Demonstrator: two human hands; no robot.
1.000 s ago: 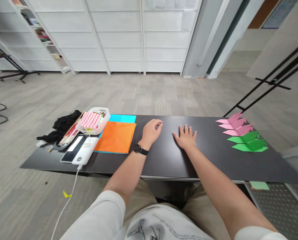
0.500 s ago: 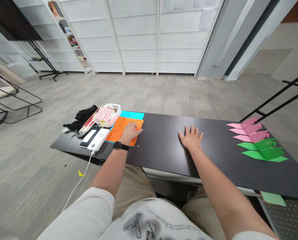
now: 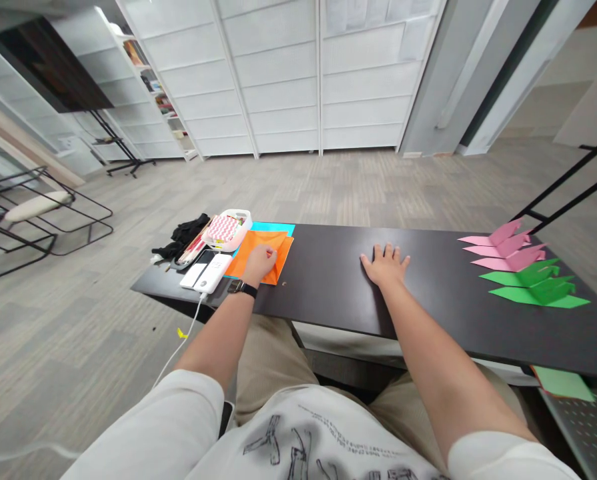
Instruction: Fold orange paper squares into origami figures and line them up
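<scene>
My left hand (image 3: 261, 261), with a black watch on its wrist, is over the stack of square paper. Its fingers are closed on the top sheet of orange paper (image 3: 248, 248), whose right side is lifted off the orange beneath. Blue paper (image 3: 278, 229) shows at the back of that stack. My right hand (image 3: 386, 268) lies flat on the dark table (image 3: 328, 280), fingers spread, holding nothing. Toward the right end stand folded paper cranes in a row: three pink cranes (image 3: 511, 259) and two green cranes (image 3: 541, 293).
Left of the paper are a white power bank (image 3: 213, 275) with a cable, a white basket (image 3: 243, 223) holding a pink-striped item, and a black cloth (image 3: 191, 230). A light green sheet (image 3: 563, 383) sits below the table's right front edge. White cabinets (image 3: 283, 87) stand beyond.
My left fingers have curled in and raised the right side of the top orange sheet. The right hand stays flat on the table. The view has shifted slightly.
</scene>
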